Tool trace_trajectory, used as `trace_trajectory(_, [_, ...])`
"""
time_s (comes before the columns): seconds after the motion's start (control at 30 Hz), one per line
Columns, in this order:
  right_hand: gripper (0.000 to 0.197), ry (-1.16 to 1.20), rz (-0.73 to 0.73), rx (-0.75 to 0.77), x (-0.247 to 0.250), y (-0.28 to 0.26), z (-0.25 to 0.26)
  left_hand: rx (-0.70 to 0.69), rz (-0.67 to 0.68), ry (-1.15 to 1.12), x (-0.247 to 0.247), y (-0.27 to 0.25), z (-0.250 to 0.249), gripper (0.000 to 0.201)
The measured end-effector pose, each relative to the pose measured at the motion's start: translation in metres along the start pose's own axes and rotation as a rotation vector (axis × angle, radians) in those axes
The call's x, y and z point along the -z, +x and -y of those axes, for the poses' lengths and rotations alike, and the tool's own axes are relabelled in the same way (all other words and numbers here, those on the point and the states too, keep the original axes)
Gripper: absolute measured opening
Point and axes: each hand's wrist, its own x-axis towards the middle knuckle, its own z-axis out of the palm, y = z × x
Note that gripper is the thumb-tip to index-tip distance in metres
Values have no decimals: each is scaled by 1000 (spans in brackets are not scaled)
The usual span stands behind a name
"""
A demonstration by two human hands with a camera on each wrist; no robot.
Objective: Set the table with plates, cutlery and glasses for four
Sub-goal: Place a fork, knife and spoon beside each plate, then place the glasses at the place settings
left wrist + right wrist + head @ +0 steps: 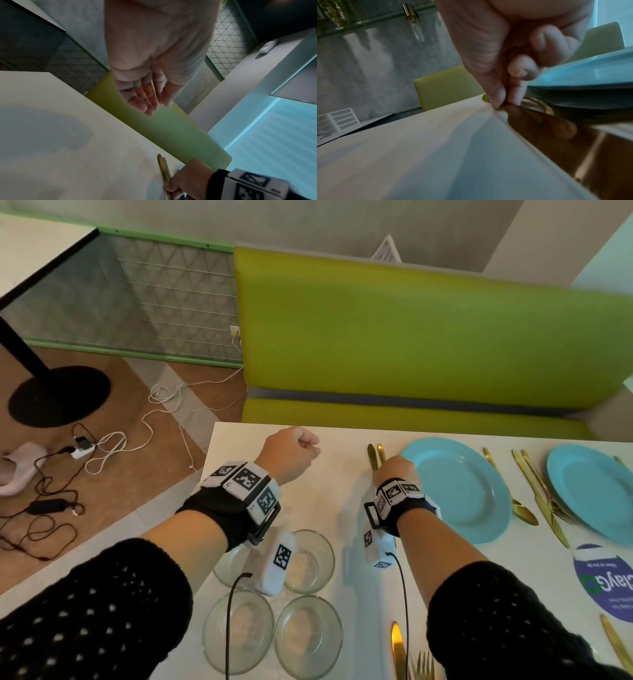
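Observation:
My right hand (388,466) pinches two pieces of gold cutlery (373,455) lying on the white table (329,501), just left of a light blue plate (459,491). In the right wrist view, thumb and forefinger (498,100) press on the gold cutlery (565,135) beside the plate's rim (590,73). My left hand (298,450) hovers over the table's far left part with relaxed fingers (144,98) and holds nothing. A second blue plate (592,494) lies to the right, with a gold spoon (510,491), knife (541,505) and fork (561,510) between the two plates.
Several empty glasses (308,638) stand grouped near the front left of the table, under my left forearm. More gold cutlery (399,648) lies at the front edge. A round blue sticker (606,583) sits at the right. A green bench (411,337) runs behind the table.

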Motion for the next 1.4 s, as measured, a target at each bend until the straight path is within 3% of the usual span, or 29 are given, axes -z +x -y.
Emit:
trace_trajectory(0.2, [23, 18, -42, 17, -3, 1, -3, 2, -3, -4, 1, -3, 2, 18])
trace_trajectory(0.33, [28, 30, 10, 72, 0, 0, -11, 1, -8, -19, 3, -8, 3, 18])
trace_trajectory(0.5, [16, -34, -39, 115, 19, -12, -16, -16, -14, -60, 5, -22, -1, 16])
trace_trajectory(0.77, [21, -98, 77, 343, 66, -70, -44, -66, -4, -72, 5, -68, -11, 7])
trace_trajectory(0.9, [23, -28, 111, 415, 60, -113, -62, -79, -55, -27, 4, -107, -5, 23])
trace_trajectory(1.03, [33, -68, 212, 464, 37, -156, -80, -30, -249, 82, 8, -146, 24, 39])
trace_trajectory(1.2, [56, -112, 388, 471, 5, -191, -99, 97, -356, 85, 16, -173, 69, 47])
trace_trajectory(1.3, [74, -73, 428, 486, -11, -201, -108, 223, -328, 38, 19, -178, 101, 48])
trace_trajectory(1.4, [85, -29, 424, 517, -24, -207, -113, 329, -180, 95, 20, -185, 133, 50])
